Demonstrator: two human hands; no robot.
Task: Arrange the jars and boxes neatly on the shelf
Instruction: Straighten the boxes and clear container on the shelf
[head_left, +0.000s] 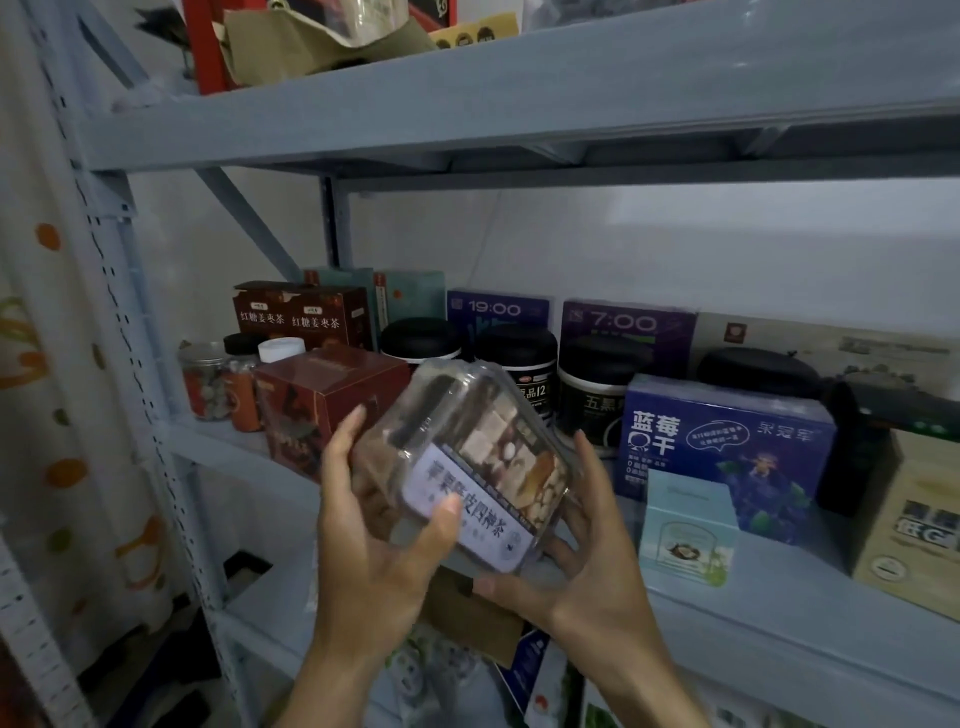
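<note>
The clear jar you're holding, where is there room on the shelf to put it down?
Both hands, left and right, hold the clear jar. Bare shelf shows along the front edge, between the red-brown box and the small pale-blue box. Behind that, black-lidded jars and the blue box crowd together.

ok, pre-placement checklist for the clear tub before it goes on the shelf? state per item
1. Grip: left hand and right hand both hold the clear tub from below and at the sides: ok.
2. Tub level: tilted, label facing the camera: not ok.
3. Lid closed: cannot tell.
4. Free slot: bare shelf shows at the front between the red box and the light blue box, mostly hidden behind the tub: cannot tell.
5. Clearance behind: black-lidded jars stand close behind that gap: cannot tell.
</note>
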